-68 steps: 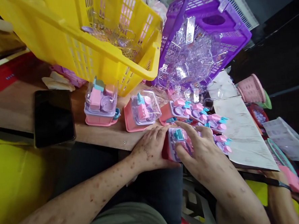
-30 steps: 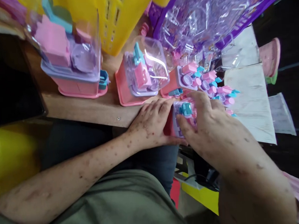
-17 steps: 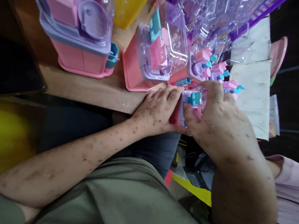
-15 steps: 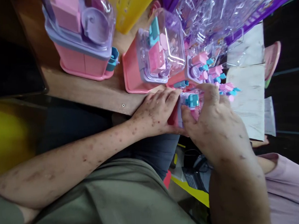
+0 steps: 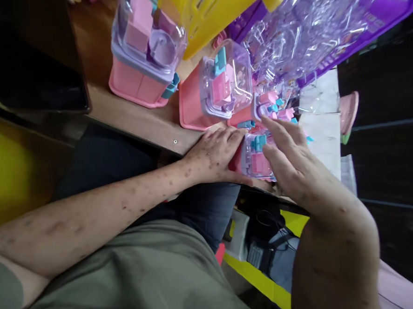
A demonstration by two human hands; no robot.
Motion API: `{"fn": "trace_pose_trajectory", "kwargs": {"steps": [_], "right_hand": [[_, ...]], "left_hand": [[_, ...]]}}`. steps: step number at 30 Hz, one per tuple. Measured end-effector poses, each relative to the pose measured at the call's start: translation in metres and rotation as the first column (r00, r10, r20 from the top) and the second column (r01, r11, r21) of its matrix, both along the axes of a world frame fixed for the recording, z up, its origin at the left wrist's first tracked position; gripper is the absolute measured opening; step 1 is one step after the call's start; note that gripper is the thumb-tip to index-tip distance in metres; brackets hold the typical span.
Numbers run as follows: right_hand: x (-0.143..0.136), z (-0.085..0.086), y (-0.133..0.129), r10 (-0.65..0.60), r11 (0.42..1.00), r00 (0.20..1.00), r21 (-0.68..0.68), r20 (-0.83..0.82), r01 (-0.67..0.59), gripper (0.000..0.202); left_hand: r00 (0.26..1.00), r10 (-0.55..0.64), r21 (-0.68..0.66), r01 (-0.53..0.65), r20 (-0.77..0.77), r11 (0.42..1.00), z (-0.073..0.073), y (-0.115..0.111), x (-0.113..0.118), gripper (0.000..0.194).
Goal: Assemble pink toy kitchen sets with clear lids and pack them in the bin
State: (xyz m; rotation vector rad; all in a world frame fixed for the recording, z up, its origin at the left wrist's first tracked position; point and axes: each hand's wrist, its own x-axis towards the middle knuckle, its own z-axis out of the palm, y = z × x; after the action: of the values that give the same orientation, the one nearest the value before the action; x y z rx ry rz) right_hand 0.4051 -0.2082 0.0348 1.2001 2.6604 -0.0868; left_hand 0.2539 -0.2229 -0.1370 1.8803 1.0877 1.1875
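Observation:
My left hand (image 5: 215, 158) is wrapped around the pink base of a small toy box (image 5: 257, 158) at the table's front edge. This box lies tilted, its clear cover facing right, with teal and pink parts inside. Just right of the cover is my right hand (image 5: 290, 158), fingers apart and holding nothing. Behind my left hand a second pink box (image 5: 192, 97) with a clear cover lies tilted. Farther left stands a third box (image 5: 135, 82), with a lilac rim and a teal piece at its side. More pink, lilac and teal pieces (image 5: 276, 104) lie beyond my right hand.
A yellow basket (image 5: 211, 9) and a purple basket (image 5: 363, 37) full of clear plastic covers (image 5: 300, 27) stand at the back. White sheets (image 5: 322, 140) lie at the right. A dark flat panel (image 5: 36, 57) is at the left. A person's pink sleeve (image 5: 399, 285) shows at lower right.
My right hand has come off the box's clear cover and opened. My left hand keeps its hold. The view has shifted, and more of the yellow basket shows.

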Motion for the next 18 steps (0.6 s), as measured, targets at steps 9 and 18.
{"fn": "trace_pose_trajectory", "kwargs": {"steps": [9,18], "right_hand": [[0.006,-0.020,0.014,0.148,0.986,0.986,0.090,-0.082,-0.141,0.058],[-0.005,-0.022,0.005,0.065,0.980,0.997,0.183,0.044,-0.072,0.062]], "left_hand": [[0.996,0.026,0.040,-0.030,0.084,0.999,-0.008,0.002,0.004,0.116],[1.000,0.023,0.057,-0.022,-0.019,0.998,-0.012,0.001,0.011,0.111]]}}
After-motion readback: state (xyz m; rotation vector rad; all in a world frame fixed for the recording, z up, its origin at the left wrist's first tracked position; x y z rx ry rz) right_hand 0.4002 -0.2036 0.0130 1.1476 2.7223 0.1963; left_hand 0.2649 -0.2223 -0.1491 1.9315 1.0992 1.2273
